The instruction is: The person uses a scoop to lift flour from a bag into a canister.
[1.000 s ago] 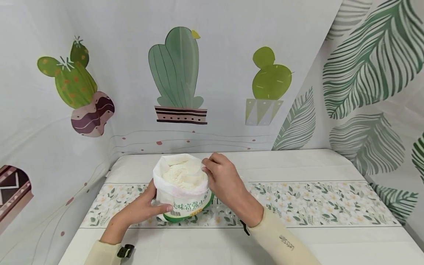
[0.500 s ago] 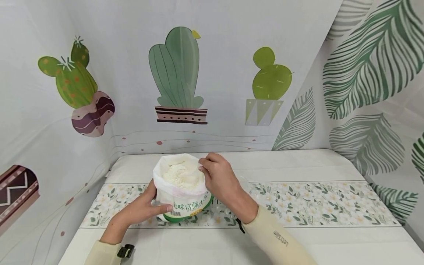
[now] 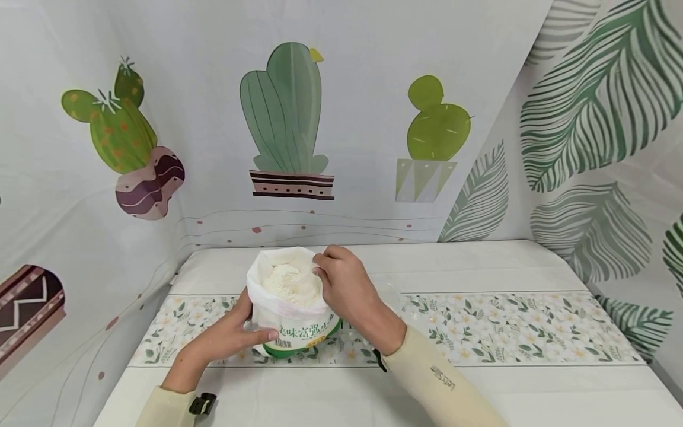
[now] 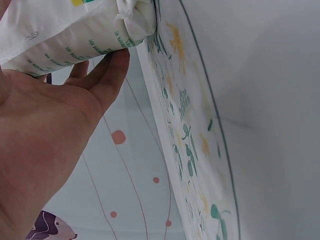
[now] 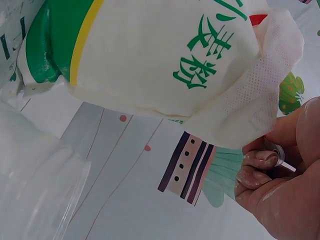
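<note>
A white and green flour bag [image 3: 304, 323] stands on the table with its mouth open and its rim folded outward. Pale flour [image 3: 290, 281] shows inside. My left hand [image 3: 229, 335] holds the bag's left side, thumb in front and fingers behind. At the right rim, my right hand [image 3: 349, 284] has curled fingers dusted with flour. In the right wrist view those fingers pinch a thin metal handle [image 5: 286, 164]. The rest of that tool is hidden, so its kind cannot be told.
A clear plastic container [image 5: 40, 170] stands right of the bag, partly behind the right hand. The white table cover [image 3: 533, 385] has a floral band. Printed cloth [image 3: 368, 118] hangs behind and at both sides.
My right hand has shifted left along the bag's rim, and more of the clear container shows behind it. The flour's surface has changed shape. My left hand stays in place.
</note>
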`<state>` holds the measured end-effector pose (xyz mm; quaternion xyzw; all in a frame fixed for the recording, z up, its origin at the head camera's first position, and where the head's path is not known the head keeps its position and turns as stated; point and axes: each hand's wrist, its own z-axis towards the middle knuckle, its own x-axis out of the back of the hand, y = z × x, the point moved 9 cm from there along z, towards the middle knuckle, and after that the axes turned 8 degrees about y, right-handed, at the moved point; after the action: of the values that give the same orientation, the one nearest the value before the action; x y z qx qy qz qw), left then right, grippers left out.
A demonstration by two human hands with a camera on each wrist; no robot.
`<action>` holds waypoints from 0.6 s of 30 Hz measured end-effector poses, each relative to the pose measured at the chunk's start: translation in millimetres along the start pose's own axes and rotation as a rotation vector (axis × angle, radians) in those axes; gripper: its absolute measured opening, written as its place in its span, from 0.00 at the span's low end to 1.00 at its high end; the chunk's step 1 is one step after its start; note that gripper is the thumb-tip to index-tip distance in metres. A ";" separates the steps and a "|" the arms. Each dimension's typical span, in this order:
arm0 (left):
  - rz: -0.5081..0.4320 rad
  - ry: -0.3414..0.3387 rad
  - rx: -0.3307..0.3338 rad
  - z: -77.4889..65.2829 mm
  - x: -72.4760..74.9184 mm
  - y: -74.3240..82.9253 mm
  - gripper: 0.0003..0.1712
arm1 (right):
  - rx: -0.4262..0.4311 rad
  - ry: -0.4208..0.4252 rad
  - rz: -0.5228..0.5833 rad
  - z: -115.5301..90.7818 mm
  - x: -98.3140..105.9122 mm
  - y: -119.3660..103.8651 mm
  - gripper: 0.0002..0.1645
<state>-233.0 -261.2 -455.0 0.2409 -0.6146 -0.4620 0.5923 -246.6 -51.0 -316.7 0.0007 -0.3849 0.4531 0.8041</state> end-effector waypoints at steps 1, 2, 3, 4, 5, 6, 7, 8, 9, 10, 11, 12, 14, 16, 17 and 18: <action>-0.003 0.000 0.000 0.2 0.1 0.1 0.72 | -0.004 -0.002 -0.001 0.6 -0.6 -0.1 0.08; -0.005 0.001 0.001 0.4 0.3 0.2 0.72 | -0.006 -0.003 -0.004 1.2 -1.4 -0.1 0.08; -0.006 0.001 0.001 0.5 0.5 0.3 0.72 | -0.008 -0.002 -0.004 1.8 -1.9 -0.2 0.07; -0.007 0.000 0.001 0.7 0.6 0.4 0.72 | -0.008 -0.001 -0.001 2.3 -2.6 -0.3 0.07; -0.009 -0.001 0.001 0.8 0.6 0.6 0.71 | -0.007 0.001 -0.001 2.8 -3.4 -0.5 0.07; -0.011 -0.003 0.000 0.9 0.6 0.6 0.71 | -0.006 0.003 0.004 3.2 -4.0 -0.8 0.07; -0.014 -0.004 -0.001 1.0 0.5 0.6 0.71 | -0.007 0.005 0.010 3.5 -4.6 -1.1 0.06; -0.012 -0.003 -0.001 0.9 0.5 0.4 0.71 | -0.008 0.006 0.013 3.6 -5.7 -1.3 0.06; -0.011 -0.003 -0.004 0.8 0.5 0.4 0.71 | -0.009 0.006 0.016 3.6 -6.5 -1.7 0.06; -0.013 -0.003 -0.006 0.7 0.4 0.3 0.71 | -0.010 0.007 0.017 3.9 -7.4 -2.1 0.06; -0.014 -0.004 -0.007 0.6 0.3 0.1 0.71 | -0.012 0.006 0.016 4.0 -8.2 -2.6 0.06; -0.015 -0.004 -0.009 0.5 0.2 -0.1 0.71 | -0.014 0.005 0.014 4.1 -9.0 -3.1 0.06; -0.011 -0.004 -0.011 0.5 0.0 -0.4 0.72 | -0.014 -0.001 0.001 4.5 -11.3 -4.0 0.06; -0.006 -0.006 -0.009 0.6 -0.3 -0.6 0.72 | -0.015 -0.007 -0.007 5.0 -13.3 -4.9 0.06; -0.005 -0.006 -0.007 0.5 -0.3 -0.6 0.72 | -0.014 -0.012 -0.015 5.1 -14.6 -5.4 0.07; -0.006 -0.008 -0.007 0.5 -0.5 -0.4 0.72 | -0.013 -0.013 -0.019 5.2 -15.5 -6.0 0.07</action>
<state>-233.5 -260.9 -455.5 0.2389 -0.6145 -0.4668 0.5894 -250.0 -67.6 -320.6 0.0023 -0.3932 0.4427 0.8059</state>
